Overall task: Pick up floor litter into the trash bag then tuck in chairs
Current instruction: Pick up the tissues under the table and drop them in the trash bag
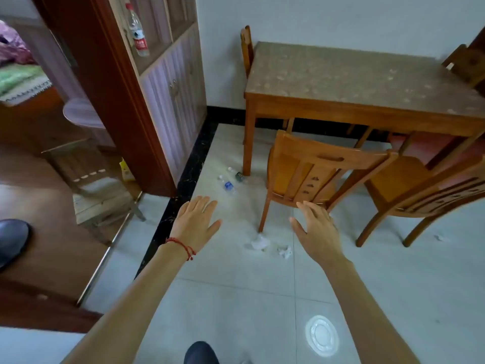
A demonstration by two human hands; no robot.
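Tiled floor [236,298], litter untouched; left hand [195,223], right hand [316,229] spread, empty. Risk: bottle [227,185] rolling under table [354,82].

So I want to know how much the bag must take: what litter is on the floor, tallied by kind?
Plastic bottles: 2, one with a blue label, one beside the table leg
Crumpled paper wads: 2, a larger and a smaller
Clear plastic lid: 1
Small white scrap: 1
Total: 6
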